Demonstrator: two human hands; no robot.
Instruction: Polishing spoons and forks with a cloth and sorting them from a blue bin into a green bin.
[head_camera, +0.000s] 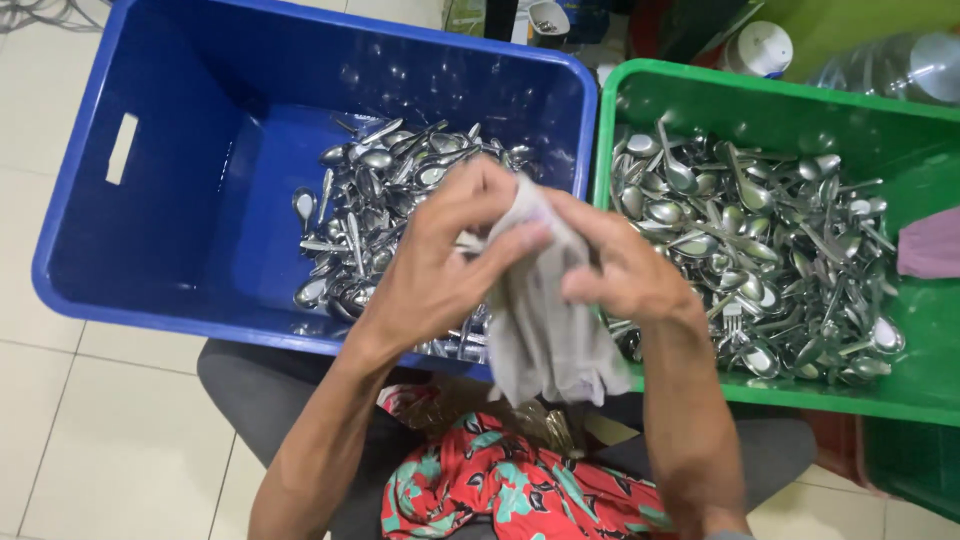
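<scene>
Both my hands meet over the gap between two crates, wrapped in a grey cloth (545, 330). My left hand (440, 260) grips the cloth's upper part, with a sliver of a metal utensil showing between its fingers. My right hand (620, 265) pinches the cloth from the other side. The cloth hangs down over my lap. Whatever the cloth holds is mostly hidden. Under my left hand lies a pile of steel spoons (370, 210) in a blue crate (150, 200). By my right hand a green crate (900, 170) holds steel spoons and forks (760, 240).
A pink cloth (932, 245) lies at the green crate's right side. A red patterned fabric (500, 485) covers my lap. White floor tiles (90, 430) lie to the left. A white lidded container (762, 45) and a clear plastic bottle (900, 65) stand behind the green crate.
</scene>
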